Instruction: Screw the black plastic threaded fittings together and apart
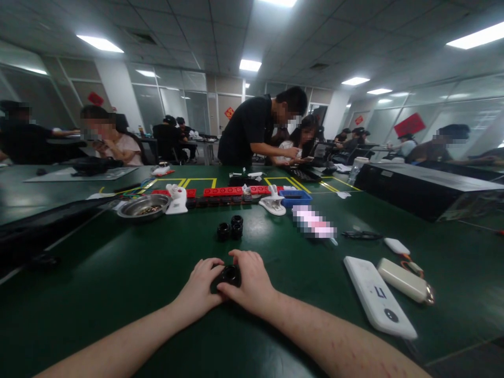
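Low over the green table, a black, round, ring-like part (230,274) sits between my two hands; its exact kind cannot be made out. My left hand (202,278) curls around its left side, thumb and fingers closed against it. From the right, my right hand (252,275) grips the same part, with the thumb at the near side and the fingers over the far side. My fingers hide some of the black piece. Just beyond them stands a small cluster of similar black round parts (223,231), with open tops.
A metal bowl (137,208) of small pieces, white clamps (272,202), red strips (223,191) and a blue tray (305,198) line the back. On the right lie a white power bank (378,296), a cream cylinder (403,281) and a black case (425,191). People work beyond.
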A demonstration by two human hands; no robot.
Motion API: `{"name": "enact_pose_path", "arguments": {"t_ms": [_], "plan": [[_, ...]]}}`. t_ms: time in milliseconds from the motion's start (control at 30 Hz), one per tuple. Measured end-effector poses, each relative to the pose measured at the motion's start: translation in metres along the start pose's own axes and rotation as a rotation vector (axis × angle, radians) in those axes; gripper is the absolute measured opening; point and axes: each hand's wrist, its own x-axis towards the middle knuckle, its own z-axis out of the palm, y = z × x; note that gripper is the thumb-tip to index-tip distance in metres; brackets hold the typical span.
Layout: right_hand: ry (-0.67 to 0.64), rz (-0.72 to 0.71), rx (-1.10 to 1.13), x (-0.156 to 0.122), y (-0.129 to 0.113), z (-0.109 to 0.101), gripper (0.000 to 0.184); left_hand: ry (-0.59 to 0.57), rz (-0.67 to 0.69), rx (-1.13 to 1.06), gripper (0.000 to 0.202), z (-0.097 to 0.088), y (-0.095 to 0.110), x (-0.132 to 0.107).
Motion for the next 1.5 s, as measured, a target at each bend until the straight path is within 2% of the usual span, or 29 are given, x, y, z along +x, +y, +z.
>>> {"name": "enact_pose_path", "arguments": {"t_ms": [67, 167, 233, 333, 433, 500, 633, 800, 900, 967, 1100, 1267, 1367, 1433, 1500], "plan": [[-0.048, -0.061, 0.059, -0.002, -0.001, 0.0, 0.049, -0.003, -0.006, 0.007, 0.037, 0.001, -0.001, 0.0], [-0.086, -0.135, 0.114, -0.004, -0.004, -0.002, 0.058, 0.001, 0.007, 0.026, 0.037, 0.003, -0.003, 0.001], [-0.052, -0.113, 0.1, -0.005, -0.006, -0.002, 0.062, -0.001, 0.022, 0.036, 0.038, 0.004, -0.005, 0.001], [0.027, -0.008, 0.041, -0.004, -0.008, 0.0, 0.065, 0.006, 0.028, 0.03, 0.037, 0.004, -0.005, 0.001], [0.046, 0.066, -0.004, -0.003, -0.009, 0.001, 0.056, 0.018, 0.024, 0.023, 0.035, 0.004, -0.002, 0.001], [0.017, 0.029, 0.008, -0.003, -0.009, -0.001, 0.046, 0.016, 0.023, 0.032, 0.036, 0.003, -0.001, 0.002], [-0.047, -0.129, 0.075, -0.005, -0.01, -0.004, 0.058, 0.008, 0.026, 0.072, 0.04, 0.004, -0.002, 0.003], [0.045, -0.033, 0.029, -0.003, -0.01, -0.001, 0.058, 0.007, 0.039, 0.068, 0.036, 0.005, -0.006, 0.001], [0.06, 0.02, 0.018, -0.001, -0.006, 0.001, 0.052, 0.011, 0.038, 0.049, 0.037, 0.005, -0.004, 0.001], [0.01, -0.015, 0.05, -0.001, -0.003, 0.001, 0.048, 0.001, 0.036, 0.048, 0.04, 0.004, -0.003, 0.001], [-0.063, -0.137, 0.116, -0.001, 0.001, -0.001, 0.061, -0.013, 0.027, 0.061, 0.04, 0.003, -0.002, 0.001], [0.042, -0.05, 0.091, 0.0, 0.001, 0.001, 0.06, -0.005, 0.029, 0.041, 0.039, 0.001, 0.001, -0.001], [0.048, 0.007, 0.069, 0.0, 0.001, 0.002, 0.051, -0.003, 0.036, 0.033, 0.038, 0.0, 0.002, -0.001], [0.018, -0.015, 0.076, 0.0, 0.001, 0.002, 0.044, -0.013, 0.036, 0.036, 0.039, 0.001, 0.001, 0.0], [-0.019, -0.08, 0.105, -0.001, 0.001, 0.001, 0.046, -0.019, 0.031, 0.049, 0.041, 0.002, 0.0, 0.0]]}}
